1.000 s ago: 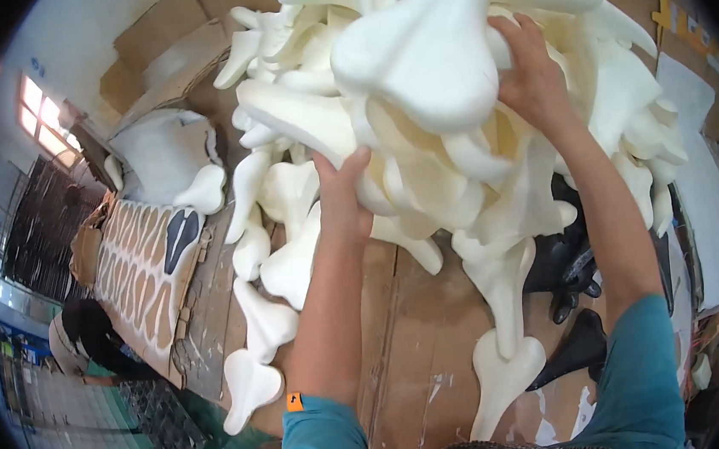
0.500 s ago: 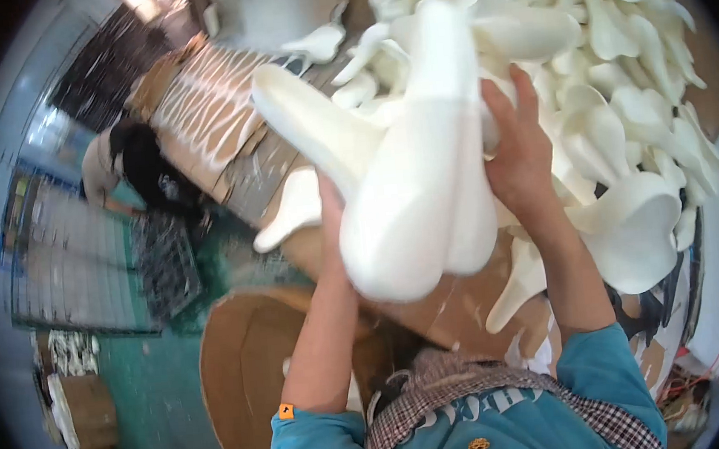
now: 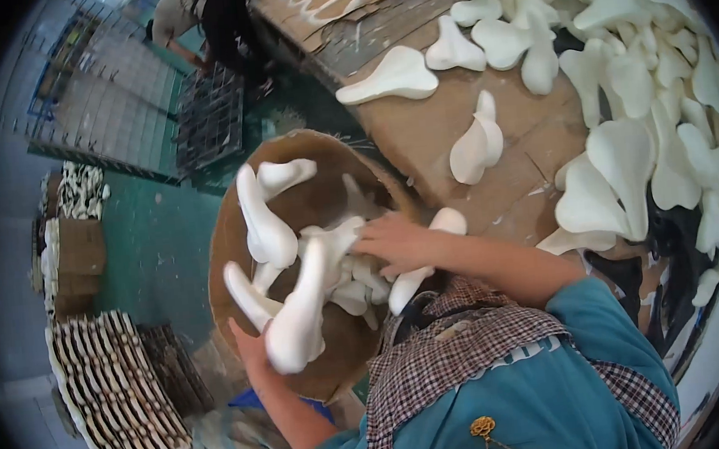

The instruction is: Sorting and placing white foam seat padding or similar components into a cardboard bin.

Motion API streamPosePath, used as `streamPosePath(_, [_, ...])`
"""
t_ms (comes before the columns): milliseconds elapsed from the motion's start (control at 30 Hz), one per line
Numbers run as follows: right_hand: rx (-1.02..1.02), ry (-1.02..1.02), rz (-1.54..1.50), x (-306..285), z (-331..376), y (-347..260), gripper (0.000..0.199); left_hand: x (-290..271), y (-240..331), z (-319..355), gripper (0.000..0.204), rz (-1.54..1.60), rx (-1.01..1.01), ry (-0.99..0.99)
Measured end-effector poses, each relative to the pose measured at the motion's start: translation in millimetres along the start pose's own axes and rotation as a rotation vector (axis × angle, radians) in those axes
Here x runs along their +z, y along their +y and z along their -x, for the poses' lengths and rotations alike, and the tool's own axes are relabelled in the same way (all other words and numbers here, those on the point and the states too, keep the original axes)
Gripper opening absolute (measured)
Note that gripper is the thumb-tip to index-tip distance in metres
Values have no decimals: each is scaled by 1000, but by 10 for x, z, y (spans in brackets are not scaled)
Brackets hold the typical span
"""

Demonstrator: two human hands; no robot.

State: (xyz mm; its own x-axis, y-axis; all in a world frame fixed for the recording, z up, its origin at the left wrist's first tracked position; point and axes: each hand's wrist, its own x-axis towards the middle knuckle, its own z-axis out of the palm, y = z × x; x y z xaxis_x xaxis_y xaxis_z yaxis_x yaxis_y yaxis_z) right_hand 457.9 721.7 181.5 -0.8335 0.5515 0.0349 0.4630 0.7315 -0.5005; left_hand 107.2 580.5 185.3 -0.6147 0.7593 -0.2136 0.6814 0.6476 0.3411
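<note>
White foam bicycle saddle pads (image 3: 296,328) tilt at several angles over a round brown cardboard bin (image 3: 223,275), some apparently in mid-fall. My left hand (image 3: 253,349) is at the bin's near left rim, its thumb stretched out beside the nearest pad; that pad hides the other fingers. Above the bin's right side, my right hand (image 3: 394,243) has its fingers apart and reaches next to a pad (image 3: 339,239). Beneath my right forearm is another pad (image 3: 445,224). More pads lie deeper in the bin.
To the right, a cardboard-covered table (image 3: 429,137) carries a large heap of saddle pads (image 3: 620,73). Another person (image 3: 222,18) bends over a dark rack (image 3: 209,114) at the far left. Stacked pads (image 3: 117,391) stand at the lower left, beside the green floor (image 3: 143,243).
My hands have come down and left from above the table to the bin, bringing the bunch of pads. The pads have separated and spread over the bin. My view has turned toward the bin.
</note>
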Motion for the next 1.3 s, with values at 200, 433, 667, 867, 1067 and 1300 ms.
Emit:
streamPosePath(200, [131, -14, 184, 324, 934, 689, 63, 536, 346, -149, 68, 745, -146, -297])
streamPosePath(433, [337, 233, -149, 429, 1094, 926, 61, 1416, 2482, 593, 53, -333, 887, -820])
streamPosePath(667, [705, 424, -402, -74, 1738, 1612, 54, 1767, 2181, 591, 39, -303, 696, -703])
streamPosePath(867, [1060, 689, 182, -91, 1780, 2078, 64, 1681, 2426, 759, 51, -344, 684, -706])
streamPosePath(1067, [1302, 749, 197, -167, 1874, 2243, 61, 1816, 2153, 711, 33, -272, 601, -530])
streamPosePath(1300, [1052, 936, -705, -357, 1774, 1965, 39, 1034, 2222, 592, 18, 270, 793, -276])
